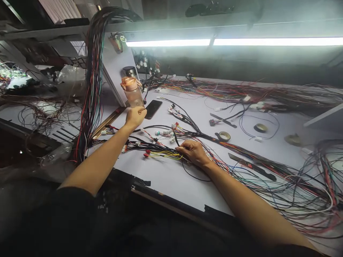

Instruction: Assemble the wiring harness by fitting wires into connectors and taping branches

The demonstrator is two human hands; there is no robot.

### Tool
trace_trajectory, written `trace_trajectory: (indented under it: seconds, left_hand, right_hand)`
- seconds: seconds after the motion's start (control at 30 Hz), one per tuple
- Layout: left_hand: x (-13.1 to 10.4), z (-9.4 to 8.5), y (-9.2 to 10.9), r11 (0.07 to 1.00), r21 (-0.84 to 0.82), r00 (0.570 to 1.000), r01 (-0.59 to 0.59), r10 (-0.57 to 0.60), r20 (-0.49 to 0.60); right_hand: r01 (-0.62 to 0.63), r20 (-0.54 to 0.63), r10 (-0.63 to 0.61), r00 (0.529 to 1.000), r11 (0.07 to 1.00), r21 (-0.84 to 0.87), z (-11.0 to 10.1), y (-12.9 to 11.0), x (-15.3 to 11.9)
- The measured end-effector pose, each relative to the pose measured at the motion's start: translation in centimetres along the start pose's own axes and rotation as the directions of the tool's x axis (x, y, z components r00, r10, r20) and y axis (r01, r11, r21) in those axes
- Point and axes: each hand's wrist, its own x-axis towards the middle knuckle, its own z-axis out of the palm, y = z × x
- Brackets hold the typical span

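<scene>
My left hand [135, 117] is closed near the base of a clear bottle with an orange lid [131, 89], beside a dark phone [153, 109]. What its curled fingers hold, if anything, is too small to make out. My right hand [193, 151] pinches a wire harness [158, 147] over the white table, where black-wrapped branches and yellow wires meet. Red connectors [147, 153] lie at the left end of the yellow wires. White connectors [173, 140] and a second wrapped harness [205, 136] lie just beyond my right hand.
A thick wire bundle [92, 82] hangs at the left. Tape rolls [223, 136] and a knife-like tool [252, 166] lie at the right. Loose wires [284, 189] spread across the right side. A lit lamp tube [171, 43] runs under the shelf.
</scene>
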Motion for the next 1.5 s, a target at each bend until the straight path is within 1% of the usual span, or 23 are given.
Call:
trace_trajectory:
  seconds: [0.07, 0.1, 0.13, 0.23, 0.3, 0.37, 0.47, 0.53, 0.6, 0.7, 0.8, 0.87, 0.93, 1.0, 1.03, 1.1, 1.17, 1.2, 1.27, 1.33, 1.37, 1.43, 1.5]
  left_hand:
    - [-2.6, 0.5, 0.3, 0.997, -0.043, 0.994, -0.063, 0.067, 0.090]
    - [-4.2, 0.6, 0.4, 0.985, -0.114, 0.977, -0.132, 0.148, 0.154]
    - [-5.9, 0.6, 0.4, 0.969, -0.160, 0.960, -0.187, 0.214, 0.178]
    - [-10.0, -0.7, -0.4, 0.967, -0.173, 0.970, -0.184, 0.208, 0.127]
    - [-11.9, -2.3, -1.3, 0.981, -0.119, 0.983, -0.151, 0.162, 0.090]
    - [-13.4, -3.6, -2.1, 0.986, -0.034, 0.982, -0.165, 0.167, 0.093]
    - [-15.4, -4.1, -2.6, 0.947, 0.108, 0.942, -0.301, 0.278, 0.190]
    - [-16.5, -3.4, -2.7, 0.896, 0.192, 0.897, -0.400, 0.340, 0.284]
    - [-17.2, -2.5, -2.8, 0.849, 0.255, 0.859, -0.463, 0.359, 0.366]
    - [-17.5, -1.8, -3.4, 0.800, 0.296, 0.823, -0.522, 0.379, 0.424]
    - [-17.3, -2.3, -4.3, 0.767, 0.298, 0.796, -0.569, 0.422, 0.434]
    - [-17.2, -3.1, -4.7, 0.763, 0.274, 0.781, -0.585, 0.439, 0.444]
    - [-17.1, -3.9, -4.6, 0.784, 0.212, 0.770, -0.584, 0.450, 0.453]
    - [-17.0, -4.6, -3.9, 0.815, 0.103, 0.751, -0.570, 0.467, 0.466]
    - [-16.9, -4.9, -3.3, 0.826, 0.037, 0.736, -0.563, 0.480, 0.478]
    - [-16.7, -5.4, -2.0, 0.835, -0.057, 0.718, -0.548, 0.504, 0.481]
    - [-16.2, -6.0, -0.5, 0.848, -0.099, 0.721, -0.521, 0.499, 0.482]
    - [-15.8, -6.1, 0.2, 0.858, -0.117, 0.724, -0.501, 0.489, 0.487]
    - [-15.0, -6.1, 1.4, 0.883, -0.205, 0.735, -0.421, 0.465, 0.494]
    - [-14.2, -5.4, 2.2, 0.883, -0.388, 0.758, -0.263, 0.438, 0.483]
    - [-13.9, -4.7, 2.4, 0.861, -0.482, 0.785, -0.161, 0.408, 0.466]
    - [-13.5, -2.9, 2.8, 0.796, -0.605, 0.833, 0.021, 0.321, 0.452]
    - [-13.3, -0.7, 3.1, 0.765, -0.630, 0.853, 0.132, 0.236, 0.465]
  right_hand:
    - [0.031, -0.009, -0.031, 0.999, 0.999, -0.014, 0.1, 0.1, -0.1]
    - [0.052, -0.015, -0.052, 0.999, 0.998, -0.024, 0.1, 0.1, -0.1]
    - [0.074, -0.019, -0.075, 0.997, 0.996, -0.039, 0.1, 0.2, -0.2]
    - [0.139, -0.014, -0.141, 0.990, 0.985, -0.100, 0.2, 0.3, -0.4]
    - [0.167, -0.006, -0.169, 0.986, 0.977, -0.130, 0.2, 0.4, -0.5]
    - [0.183, -0.013, -0.187, 0.982, 0.972, -0.148, 0.2, 0.4, -0.5]
    - [0.201, -0.036, -0.212, 0.977, 0.958, -0.206, 0.3, 0.3, -0.6]
    - [0.215, -0.031, -0.231, 0.972, 0.939, -0.267, 0.3, 0.1, -0.7]
    - [0.225, -0.006, -0.241, 0.970, 0.913, -0.341, 0.4, -0.2, -0.8]
    - [0.207, 0.027, -0.219, 0.975, 0.866, -0.456, 0.4, -0.7, -1.0]
    - [0.160, 0.014, -0.172, 0.985, 0.880, -0.448, 0.0, -0.9, -0.8]
    - [0.111, -0.037, -0.138, 0.990, 0.907, -0.406, -0.4, -1.4, -0.6]
    - [0.088, -0.106, -0.147, 0.983, 0.898, -0.431, -0.8, -2.7, -0.5]
    - [0.150, -0.123, -0.239, 0.963, 0.857, -0.493, -0.6, -4.6, -0.9]
    - [0.233, -0.091, -0.313, 0.945, 0.843, -0.485, -0.2, -5.6, -1.2]
    - [0.404, 0.039, -0.428, 0.903, 0.814, -0.418, 1.2, -7.4, -1.9]
    - [0.459, 0.103, -0.456, 0.884, 0.803, -0.380, 2.8, -8.2, -2.4]
    - [0.456, 0.111, -0.448, 0.887, 0.813, -0.362, 3.4, -8.2, -2.5]
    - [0.389, 0.043, -0.393, 0.918, 0.876, -0.285, 3.9, -8.0, -2.6]
    - [0.258, -0.080, -0.267, 0.960, 0.960, -0.107, 3.5, -7.8, -2.5]
    - [0.181, -0.131, -0.178, 0.975, 0.983, 0.014, 3.1, -7.7, -2.4]
    - [0.051, -0.175, -0.010, 0.984, 0.972, 0.230, 2.2, -7.8, -2.2]
    - [-0.016, -0.179, 0.083, 0.980, 0.938, 0.347, 1.7, -7.9, -2.0]
